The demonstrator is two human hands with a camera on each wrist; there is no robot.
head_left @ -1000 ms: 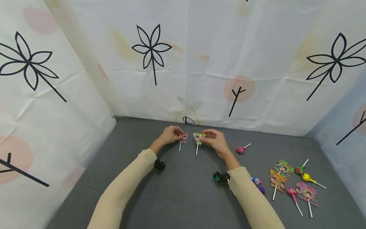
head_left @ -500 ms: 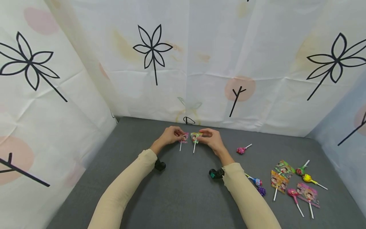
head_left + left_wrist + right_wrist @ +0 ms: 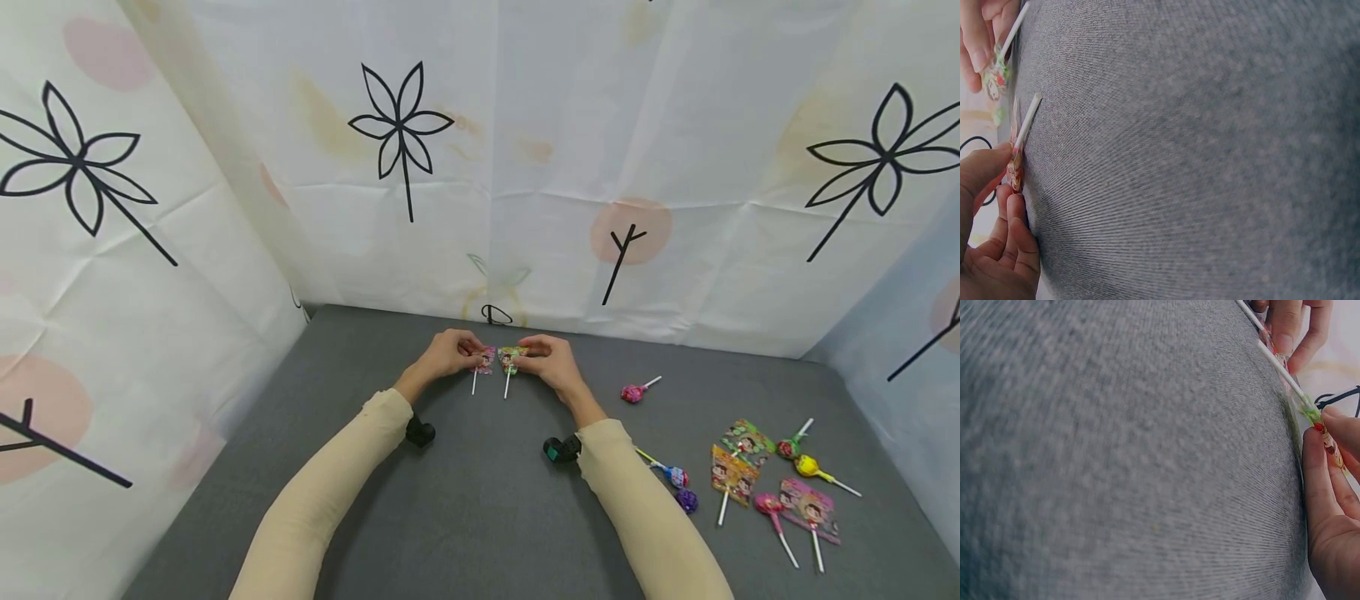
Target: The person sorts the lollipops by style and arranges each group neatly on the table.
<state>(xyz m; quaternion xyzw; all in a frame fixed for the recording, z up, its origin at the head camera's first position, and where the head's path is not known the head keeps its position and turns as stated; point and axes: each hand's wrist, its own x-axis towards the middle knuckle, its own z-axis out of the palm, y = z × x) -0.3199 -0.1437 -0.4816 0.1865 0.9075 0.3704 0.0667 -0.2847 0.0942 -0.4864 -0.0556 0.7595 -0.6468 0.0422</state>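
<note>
Near the back of the grey table, my left hand (image 3: pixel 447 353) pinches a flat lollipop in a pink wrapper (image 3: pixel 486 358), its white stick pointing toward me. Just to the right, my right hand (image 3: pixel 550 362) pinches another flat lollipop in a green and yellow wrapper (image 3: pixel 510 357). The two wrappers lie side by side with a narrow gap between them. In the left wrist view, thumb and fingers grip the edge of the pink lollipop (image 3: pixel 1016 172) close to the cloth. The right wrist view has the green lollipop (image 3: pixel 1314 417) between thumb and fingers.
A round pink lollipop (image 3: pixel 632 393) lies right of my right hand. Farther right are flat orange (image 3: pixel 733 475), green (image 3: pixel 747 442) and pink (image 3: pixel 810 508) packs, plus round yellow (image 3: pixel 806 466) and purple (image 3: pixel 686 500) lollipops. A patterned curtain (image 3: pixel 555 250) borders the table's back.
My right hand has moved left with the green lollipop, bringing it close to the pink one. My left hand has stayed nearly still. More of the blue lollipop shows beside my right sleeve.
</note>
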